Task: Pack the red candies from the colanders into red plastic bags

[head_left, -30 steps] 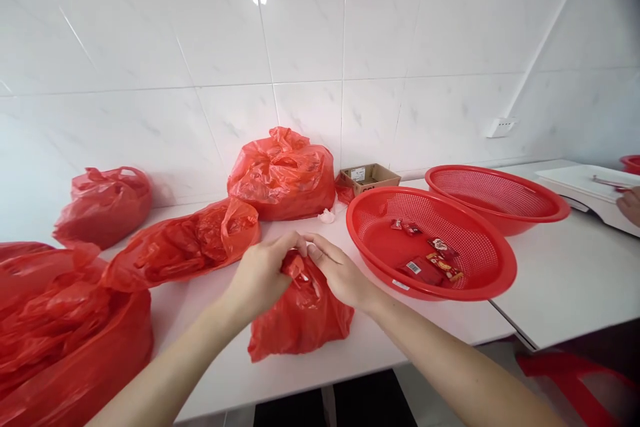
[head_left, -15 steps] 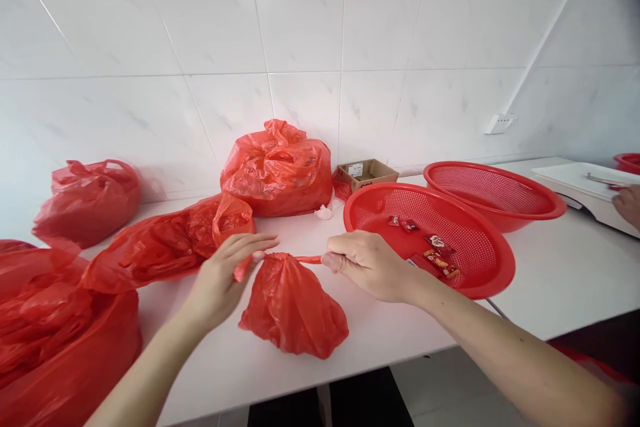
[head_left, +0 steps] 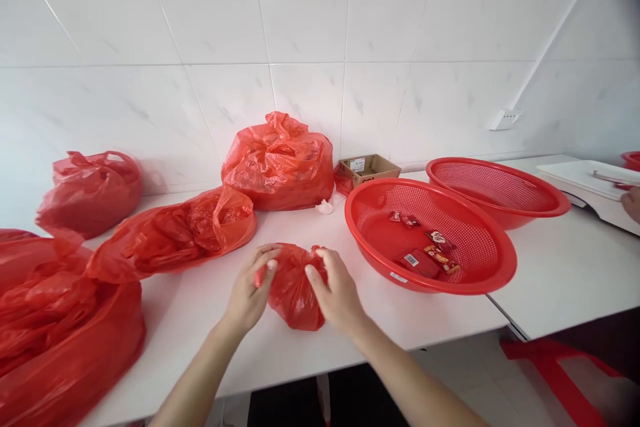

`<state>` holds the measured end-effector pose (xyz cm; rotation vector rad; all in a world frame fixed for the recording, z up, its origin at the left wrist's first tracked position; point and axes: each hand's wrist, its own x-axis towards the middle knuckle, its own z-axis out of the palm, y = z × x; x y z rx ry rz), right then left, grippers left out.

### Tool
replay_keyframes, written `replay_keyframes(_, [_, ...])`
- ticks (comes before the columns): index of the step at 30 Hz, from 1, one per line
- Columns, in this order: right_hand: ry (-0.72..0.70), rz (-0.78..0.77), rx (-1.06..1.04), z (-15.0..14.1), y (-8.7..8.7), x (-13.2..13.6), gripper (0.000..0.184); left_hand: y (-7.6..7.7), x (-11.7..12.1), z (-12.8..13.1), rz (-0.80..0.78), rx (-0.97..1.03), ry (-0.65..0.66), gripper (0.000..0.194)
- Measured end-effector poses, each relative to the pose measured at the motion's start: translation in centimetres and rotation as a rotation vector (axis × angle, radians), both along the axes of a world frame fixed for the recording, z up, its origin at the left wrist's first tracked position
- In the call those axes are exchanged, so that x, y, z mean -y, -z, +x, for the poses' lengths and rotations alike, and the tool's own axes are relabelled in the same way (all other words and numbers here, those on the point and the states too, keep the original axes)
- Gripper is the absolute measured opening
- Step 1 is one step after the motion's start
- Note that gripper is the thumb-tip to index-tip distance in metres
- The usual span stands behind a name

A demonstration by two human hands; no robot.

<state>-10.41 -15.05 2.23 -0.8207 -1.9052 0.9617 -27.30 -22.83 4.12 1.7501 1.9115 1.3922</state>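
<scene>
A small filled red plastic bag (head_left: pixel 295 300) sits on the white table in front of me, its top gathered. My left hand (head_left: pixel 250 292) is at the bag's left side, thumb and curled fingers closed on a loose red end of it. My right hand (head_left: pixel 340 290) is at the right side, thumb and fingers closed about the bag near its top. To the right stands a red plastic basket (head_left: pixel 370 240) with several wrapped snacks (head_left: pixel 440 259) lying in it.
Larger red plastic bags lie left and behind: a big one (head_left: pixel 280 160) by the wall, a flattened one (head_left: pixel 175 233), and a pile (head_left: pixel 50 327) at the near left. A second basket (head_left: pixel 500 190), a cardboard box (head_left: pixel 373 170) and a white scale (head_left: pixel 580 180) stand behind. Another person's hand (head_left: pixel 631 203) is far right.
My right hand has come left, from pulling a strip of the bag outward to the bag's side. The left hand has shifted slightly right and down. The bag looks more compact.
</scene>
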Motion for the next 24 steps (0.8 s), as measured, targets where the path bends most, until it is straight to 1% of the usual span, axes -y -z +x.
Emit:
replay_keyframes(2, [0.07,0.079,0.096,-1.7,1.8,0.3,0.026,1.3,-0.2,0.3,-0.018,-0.146,-0.081,0.042])
replay_keyframes(4, [0.075,0.122,0.188,-2.3,2.7,-0.1,0.026,2.7,0.2,0.0,-0.049,-0.232,-0.145,0.042])
replay_keyframes(7, [0.045,0.219,0.297,-1.7,3.1,-1.6,0.025,4.3,1.4,-0.5,-0.13,-0.282,-0.163,0.04])
replay_keyframes(9, [0.016,0.256,0.341,-1.0,3.1,-2.6,0.024,4.8,2.2,-0.7,-0.228,-0.307,-0.173,0.04])
replay_keyframes(12, [-0.023,0.269,0.362,-0.2,3.2,-3.3,0.023,4.9,2.8,-0.7,-0.345,-0.364,-0.211,0.042])
replay_keyframes(14, [-0.029,0.272,0.357,0.0,3.3,-3.5,0.023,4.8,3.0,-0.6,-0.366,-0.413,-0.218,0.041])
replay_keyframes(17, [-0.014,0.268,0.377,0.2,3.5,-3.6,0.023,4.7,3.1,-0.4,-0.352,-0.514,-0.246,0.043])
replay_keyframes(21, [0.026,0.261,0.533,0.2,3.8,-3.9,0.024,4.8,2.7,0.1,-0.35,-0.645,-0.341,0.053])
replay_keyframes(23, [0.027,0.251,0.627,0.0,3.8,-3.9,0.025,4.7,2.1,0.4,-0.309,-0.655,-0.344,0.051])
replay_keyframes(24, [0.019,0.245,0.661,-0.1,3.8,-3.9,0.026,4.7,1.7,0.5,-0.283,-0.645,-0.316,0.05])
